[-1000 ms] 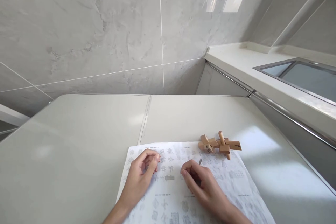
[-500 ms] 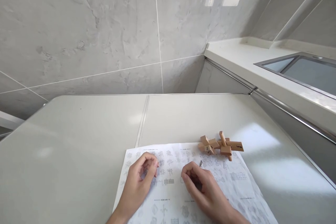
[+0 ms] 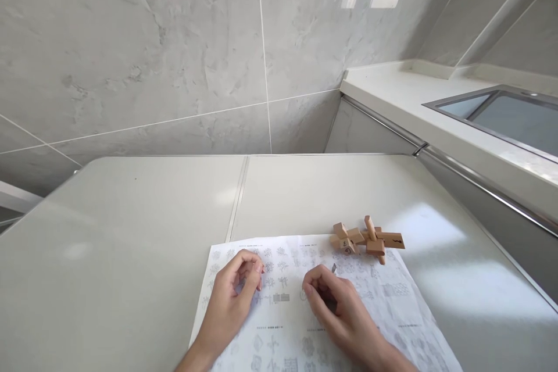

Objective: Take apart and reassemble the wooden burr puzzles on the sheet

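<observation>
Resting left hand (image 3: 230,297) and right hand (image 3: 345,313), narrowly curled, on printed paper (image 3: 290,314) near wooden blocks (image 3: 374,244); couldn't tell if empty.

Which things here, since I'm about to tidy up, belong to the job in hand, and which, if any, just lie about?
Likely the job:
sheet, with left hand and right hand over it
blocks, at its far right corner

Likely just surroundings, fixtures rather than loose things:
table
counter
wall
</observation>
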Motion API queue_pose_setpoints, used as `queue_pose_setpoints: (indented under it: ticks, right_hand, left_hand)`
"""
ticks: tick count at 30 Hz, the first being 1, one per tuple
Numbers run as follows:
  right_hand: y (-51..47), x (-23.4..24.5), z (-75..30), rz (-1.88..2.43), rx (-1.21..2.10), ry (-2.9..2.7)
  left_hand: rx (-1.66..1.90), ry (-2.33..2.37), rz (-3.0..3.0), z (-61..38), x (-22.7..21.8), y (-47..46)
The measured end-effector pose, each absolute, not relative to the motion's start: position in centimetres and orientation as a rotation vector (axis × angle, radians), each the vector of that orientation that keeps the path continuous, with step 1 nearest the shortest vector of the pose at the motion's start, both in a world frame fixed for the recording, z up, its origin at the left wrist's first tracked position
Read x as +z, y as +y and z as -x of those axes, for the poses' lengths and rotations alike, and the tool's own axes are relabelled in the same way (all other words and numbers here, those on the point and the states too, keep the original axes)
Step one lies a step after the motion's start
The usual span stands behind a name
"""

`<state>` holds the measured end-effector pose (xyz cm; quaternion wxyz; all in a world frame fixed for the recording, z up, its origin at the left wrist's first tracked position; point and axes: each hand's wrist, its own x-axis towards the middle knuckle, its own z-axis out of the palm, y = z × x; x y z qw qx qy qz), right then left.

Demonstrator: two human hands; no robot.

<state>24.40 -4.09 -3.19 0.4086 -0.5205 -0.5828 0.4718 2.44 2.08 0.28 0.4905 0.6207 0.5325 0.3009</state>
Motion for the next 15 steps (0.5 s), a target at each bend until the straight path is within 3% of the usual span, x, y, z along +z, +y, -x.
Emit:
queue_pose_setpoints:
  ticks: [15]
  right_hand:
    - [-4.17, -3.16, -24.57, 1.318, 1.161, -1.441]
  left_hand:
    - [0.724, 1.281, -1.522, -2.31, -0.01, 2.36]
